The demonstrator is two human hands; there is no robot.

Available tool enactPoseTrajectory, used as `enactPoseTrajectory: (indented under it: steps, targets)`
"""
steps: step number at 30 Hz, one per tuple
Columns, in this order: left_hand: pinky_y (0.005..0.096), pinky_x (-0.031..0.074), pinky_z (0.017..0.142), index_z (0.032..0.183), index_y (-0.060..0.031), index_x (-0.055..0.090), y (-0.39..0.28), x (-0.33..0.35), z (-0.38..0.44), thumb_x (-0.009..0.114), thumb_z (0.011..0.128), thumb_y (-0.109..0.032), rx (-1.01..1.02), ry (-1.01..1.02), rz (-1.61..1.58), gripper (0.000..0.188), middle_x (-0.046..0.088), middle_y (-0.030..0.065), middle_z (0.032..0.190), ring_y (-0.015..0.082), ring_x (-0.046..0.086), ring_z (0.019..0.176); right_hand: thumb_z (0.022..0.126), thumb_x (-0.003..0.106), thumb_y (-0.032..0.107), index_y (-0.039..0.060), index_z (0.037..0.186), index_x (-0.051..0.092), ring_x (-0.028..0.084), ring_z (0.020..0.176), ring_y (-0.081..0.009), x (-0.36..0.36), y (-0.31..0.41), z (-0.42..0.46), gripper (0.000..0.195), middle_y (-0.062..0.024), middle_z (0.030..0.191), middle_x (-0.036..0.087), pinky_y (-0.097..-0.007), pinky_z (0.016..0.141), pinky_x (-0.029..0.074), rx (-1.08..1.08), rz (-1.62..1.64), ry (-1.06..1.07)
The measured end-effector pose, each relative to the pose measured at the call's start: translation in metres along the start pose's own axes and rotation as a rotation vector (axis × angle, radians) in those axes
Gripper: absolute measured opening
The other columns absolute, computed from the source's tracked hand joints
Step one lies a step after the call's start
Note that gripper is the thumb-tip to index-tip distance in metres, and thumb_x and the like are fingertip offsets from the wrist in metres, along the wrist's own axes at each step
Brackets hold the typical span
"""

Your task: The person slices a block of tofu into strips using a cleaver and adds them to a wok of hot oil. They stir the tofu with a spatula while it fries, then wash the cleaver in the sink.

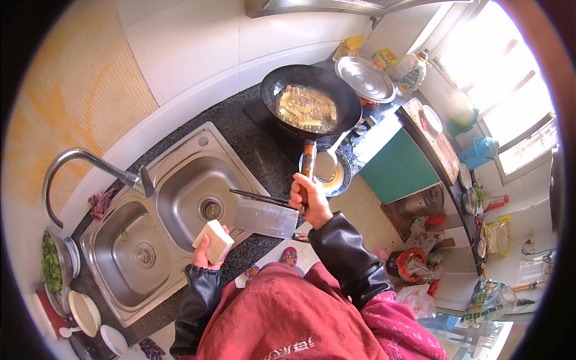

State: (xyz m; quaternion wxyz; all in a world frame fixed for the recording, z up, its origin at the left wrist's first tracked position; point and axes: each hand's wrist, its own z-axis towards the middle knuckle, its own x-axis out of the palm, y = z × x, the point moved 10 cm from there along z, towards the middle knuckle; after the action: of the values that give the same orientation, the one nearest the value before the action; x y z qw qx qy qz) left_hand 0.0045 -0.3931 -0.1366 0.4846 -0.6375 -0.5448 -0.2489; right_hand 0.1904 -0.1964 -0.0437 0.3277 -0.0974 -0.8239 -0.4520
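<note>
My left hand (207, 252) grips a pale white block of tofu (215, 243) above the sink's near edge. My right hand (310, 198) is closed around the wooden handle (309, 157) of a black wok (344, 108). Flat pieces of food (306, 105), pale golden, bubble in oil inside the wok. Dark chopsticks (256, 194) reach left from my right hand; whether it holds them too, I cannot tell. Below them a cleaver (266, 219) lies across the sink's edge and the counter. Under the wok handle, a ladle (332, 153) rests in a blue-patterned bowl (345, 177).
A double steel sink (180, 225) with a curved faucet (81, 153) lies to the left. Behind the wok are a metal lid (364, 78) and an oil bottle (411, 74). A cutting board (432, 135) is at right. Greens fill a bowl (65, 256) at far left.
</note>
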Motion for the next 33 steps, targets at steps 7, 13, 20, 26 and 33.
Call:
enactPoseTrajectory:
  steps: [7, 13, 20, 26, 33]
  targets:
    - [0.0422, 0.053, 0.082, 0.124, -0.0077, 0.044, -0.003, -0.003, -0.001, 0.069, 0.078, -0.03, -0.004, -0.017, -0.003, 0.057, 0.053, 0.0138, 0.12, 0.0263, 0.053, 0.11, 0.086, 0.059, 0.03, 0.0073, 0.089, 0.046, 0.053, 0.052, -0.015, 0.015, -0.013, 0.009, 0.026, -0.0057, 0.068, 0.054, -0.0287, 0.043, 0.044, -0.013, 0.0, -0.002]
    - [0.0408, 0.046, 0.092, 0.124, -0.0032, 0.044, -0.01, 0.001, -0.002, 0.073, 0.073, -0.031, 0.016, -0.024, 0.059, 0.065, 0.053, 0.0174, 0.119, 0.0284, 0.053, 0.11, 0.089, 0.054, 0.038, 0.0066, 0.105, 0.044, 0.06, 0.067, -0.0207, 0.018, -0.02, 0.008, 0.036, -0.0092, 0.079, 0.058, -0.0344, 0.055, 0.05, 0.023, -0.059, 0.069]
    - [0.0408, 0.046, 0.093, 0.124, -0.0018, 0.043, -0.011, 0.003, 0.002, 0.073, 0.074, -0.03, 0.023, 0.021, 0.054, 0.065, 0.053, 0.0176, 0.119, 0.0294, 0.052, 0.111, 0.09, 0.049, 0.043, 0.0066, 0.108, 0.043, 0.061, 0.077, -0.0239, 0.014, -0.029, 0.005, 0.041, -0.012, 0.089, 0.058, -0.0389, 0.062, 0.051, 0.068, -0.079, 0.107]
    - [0.0413, 0.045, 0.094, 0.123, -0.0019, 0.044, -0.009, 0.007, 0.002, 0.073, 0.074, -0.03, 0.017, 0.006, 0.055, 0.064, 0.053, 0.0177, 0.118, 0.0299, 0.051, 0.112, 0.09, 0.047, 0.046, 0.0063, 0.109, 0.044, 0.061, 0.078, -0.0241, 0.016, -0.03, 0.006, 0.044, -0.0121, 0.089, 0.058, -0.0396, 0.062, 0.051, 0.063, -0.11, 0.128]
    - [0.0423, 0.055, 0.079, 0.124, -0.0079, 0.044, -0.008, 0.001, 0.004, 0.069, 0.078, -0.03, 0.003, 0.022, 0.011, 0.057, 0.051, 0.0147, 0.122, 0.0269, 0.053, 0.109, 0.09, 0.046, 0.048, 0.0057, 0.109, 0.044, 0.062, 0.078, -0.0228, 0.014, -0.037, 0.007, 0.046, -0.0116, 0.089, 0.058, -0.0389, 0.062, 0.052, 0.093, -0.115, 0.157]
